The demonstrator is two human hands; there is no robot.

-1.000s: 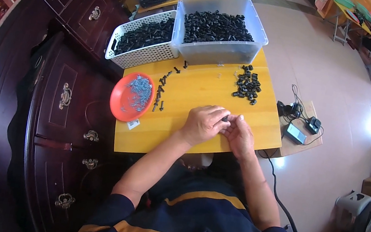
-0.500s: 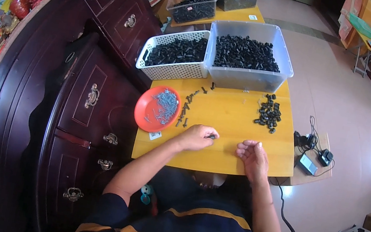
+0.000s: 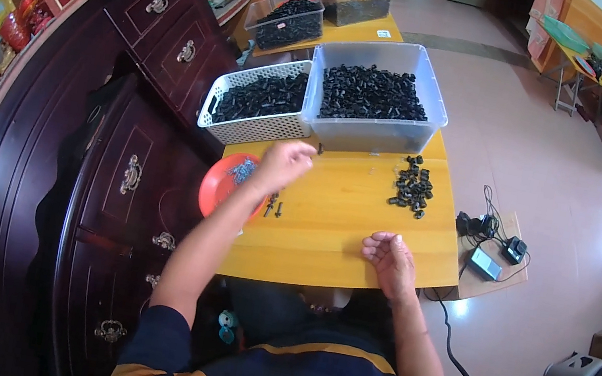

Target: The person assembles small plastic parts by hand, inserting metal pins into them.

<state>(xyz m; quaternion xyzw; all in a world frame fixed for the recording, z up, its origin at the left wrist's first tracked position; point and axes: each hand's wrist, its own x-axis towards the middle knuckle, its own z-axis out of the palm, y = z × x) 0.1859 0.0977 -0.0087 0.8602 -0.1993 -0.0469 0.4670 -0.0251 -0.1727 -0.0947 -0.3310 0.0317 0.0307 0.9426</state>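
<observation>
My left hand [image 3: 287, 165] reaches forward over the yellow table, its fingers drawn together just in front of the white basket; whatever they pinch is hidden. A small black part [image 3: 321, 149] lies just past the fingertips. Under and beside that forearm is a red plate [image 3: 213, 190] of thin silvery screws [image 3: 243, 170], partly covered by the arm. A few black screw-like pieces [image 3: 278, 210] lie to the right of the plate. My right hand [image 3: 391, 263] rests near the table's front edge, palm turned up, fingers loosely apart and holding nothing.
A white perforated basket [image 3: 255, 129] and a clear plastic bin [image 3: 375, 134], both filled with black parts, stand at the back. Loose black fittings [image 3: 413, 187] lie at the right. A dark wooden cabinet [image 3: 123, 148] flanks the left. Cabled devices [image 3: 485, 262] sit beyond the table's right edge.
My left hand has moved forward and left, from the table's front to the far end of the row of black pieces. My right hand stays near the front edge. The view has shifted slightly.
</observation>
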